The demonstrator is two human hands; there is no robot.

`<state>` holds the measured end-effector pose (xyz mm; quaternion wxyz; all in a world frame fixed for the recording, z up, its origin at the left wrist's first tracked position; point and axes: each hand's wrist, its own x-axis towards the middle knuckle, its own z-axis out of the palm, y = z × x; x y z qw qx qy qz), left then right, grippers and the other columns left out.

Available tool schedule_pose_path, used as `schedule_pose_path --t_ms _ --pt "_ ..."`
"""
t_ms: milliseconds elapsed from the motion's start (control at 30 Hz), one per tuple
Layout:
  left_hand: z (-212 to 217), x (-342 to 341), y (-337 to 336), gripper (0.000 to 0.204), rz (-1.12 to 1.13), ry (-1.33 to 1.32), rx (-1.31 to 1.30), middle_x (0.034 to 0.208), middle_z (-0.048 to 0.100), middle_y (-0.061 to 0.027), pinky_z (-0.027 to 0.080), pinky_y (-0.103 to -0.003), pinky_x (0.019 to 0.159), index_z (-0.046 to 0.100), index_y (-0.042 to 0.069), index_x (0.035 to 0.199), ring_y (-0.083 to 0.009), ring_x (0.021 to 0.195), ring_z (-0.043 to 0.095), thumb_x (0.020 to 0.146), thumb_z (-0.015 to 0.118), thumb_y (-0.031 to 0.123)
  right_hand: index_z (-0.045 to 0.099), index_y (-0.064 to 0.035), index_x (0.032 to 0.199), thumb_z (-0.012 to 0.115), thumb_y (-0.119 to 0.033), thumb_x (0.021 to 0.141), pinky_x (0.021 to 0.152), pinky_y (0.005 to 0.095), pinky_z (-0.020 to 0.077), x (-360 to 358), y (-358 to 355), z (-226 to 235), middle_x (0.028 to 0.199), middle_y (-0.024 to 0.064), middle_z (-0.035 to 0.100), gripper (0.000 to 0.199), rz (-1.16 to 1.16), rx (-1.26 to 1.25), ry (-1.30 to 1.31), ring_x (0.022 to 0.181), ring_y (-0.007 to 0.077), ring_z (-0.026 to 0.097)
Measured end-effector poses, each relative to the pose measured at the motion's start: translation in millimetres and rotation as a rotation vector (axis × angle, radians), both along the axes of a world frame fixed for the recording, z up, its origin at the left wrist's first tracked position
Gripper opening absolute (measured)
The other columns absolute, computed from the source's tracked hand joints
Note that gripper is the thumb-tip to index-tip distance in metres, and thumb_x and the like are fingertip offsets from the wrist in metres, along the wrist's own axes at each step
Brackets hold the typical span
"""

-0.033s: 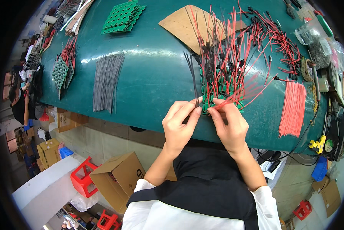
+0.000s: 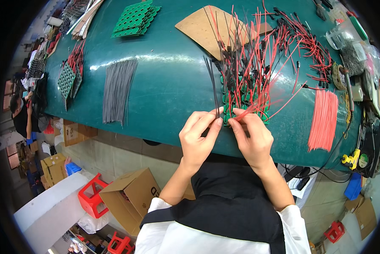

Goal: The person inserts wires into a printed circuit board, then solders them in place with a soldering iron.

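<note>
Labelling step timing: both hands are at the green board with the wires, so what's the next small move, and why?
Probably seat the red wire into the green perforated board: the right hand pinches its end at the board's near edge, while the left hand holds thin black wires aside.

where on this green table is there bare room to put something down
The widest bare patch of the green table lies between the bundle of grey wires and the green board with red and black wires. It is crowded at the right end, around the red wire bundle and the tools.

nothing has changed; both pictures show the same moment.
</note>
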<state>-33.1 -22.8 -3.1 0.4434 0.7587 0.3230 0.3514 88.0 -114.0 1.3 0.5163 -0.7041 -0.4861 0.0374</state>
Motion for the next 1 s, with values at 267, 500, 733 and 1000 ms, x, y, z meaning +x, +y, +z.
schedule_pose_path --t_ms 267,500,733,1000 --pt "-1 -1 -1 0.015 0.006 -0.094 -0.138 0.101 0.066 -0.0132 0.058 -0.026 0.071 0.068 -0.008 0.101 -0.0171 0.080 0.069 0.087 0.069 -0.005 0.063 0.0041 0.102 0.075 0.002 0.080 0.063 0.0340 0.0552 5 -4 3 0.087 0.0119 0.069 0.026 -0.025 0.009 -0.077 0.072 0.0254 0.067" --pt "5 5 -11 0.011 -0.032 -0.134 -0.180 0.099 0.068 -0.0126 0.058 -0.026 0.071 0.069 -0.006 0.095 -0.0166 0.082 0.070 0.085 0.072 -0.004 0.060 0.0014 0.090 0.076 0.004 0.079 0.060 0.0341 0.0536 10 -10 1 0.081 0.0113 0.067 0.019 -0.120 -0.030 -0.032 0.067 0.0256 0.065" --pt "4 13 -16 0.014 -0.008 -0.078 -0.022 0.092 0.071 -0.0114 0.058 -0.026 0.069 0.070 -0.004 0.095 -0.0155 0.077 0.070 0.082 0.075 -0.003 0.060 0.0012 0.090 0.075 0.005 0.079 0.059 0.0343 0.0530 11 -12 -1 0.082 0.0116 0.066 0.019 -0.104 -0.024 -0.058 0.067 0.0265 0.065" --pt "2 14 -15 0.014 0.005 -0.060 0.067 0.089 0.070 -0.0110 0.058 -0.026 0.067 0.071 -0.004 0.093 -0.0158 0.075 0.070 0.080 0.076 -0.004 0.061 0.0016 0.092 0.076 0.003 0.078 0.059 0.0344 0.0540 12 -12 -2 0.083 0.0120 0.067 0.021 -0.075 -0.029 -0.069 0.070 0.0271 0.067"
